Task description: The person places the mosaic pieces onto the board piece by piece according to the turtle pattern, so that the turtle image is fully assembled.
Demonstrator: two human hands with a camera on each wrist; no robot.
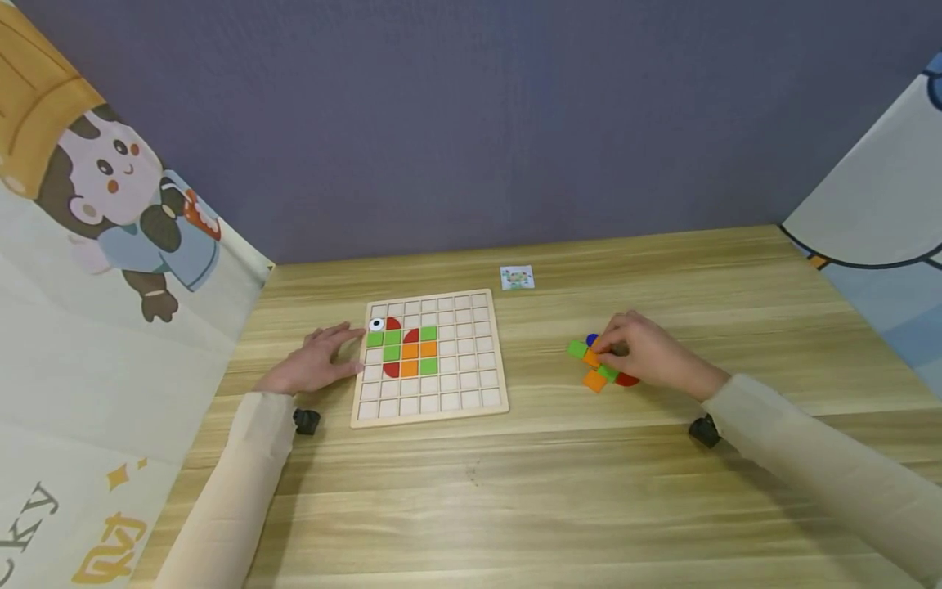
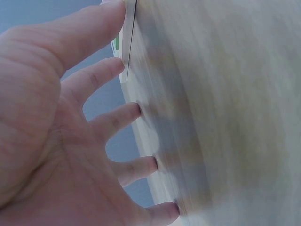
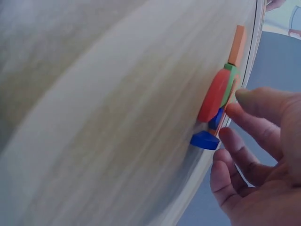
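Note:
A square wooden grid board (image 1: 471, 405) lies at left centre in the head view. Green, orange and red pieces fill some of its cells, with a white eye disc (image 1: 377, 325) at upper left. My left hand (image 1: 315, 360) rests at the board's left edge, fingers spread, thumb and index fingertip against its side. My right hand (image 1: 642, 352) is over a small pile of pieces, thumb and index finger pinching an orange square tile (image 1: 592, 358). Around it are a green tile (image 1: 577, 349), another orange tile (image 1: 594, 380), a red rounded piece (image 3: 215, 96) and a blue piece (image 3: 205, 140).
A small picture card (image 1: 518, 277) lies behind the board, near the table's back edge. The wood table (image 1: 471, 507) meets a dark blue panel (image 1: 471, 123) at the back. Printed white panels stand at both sides.

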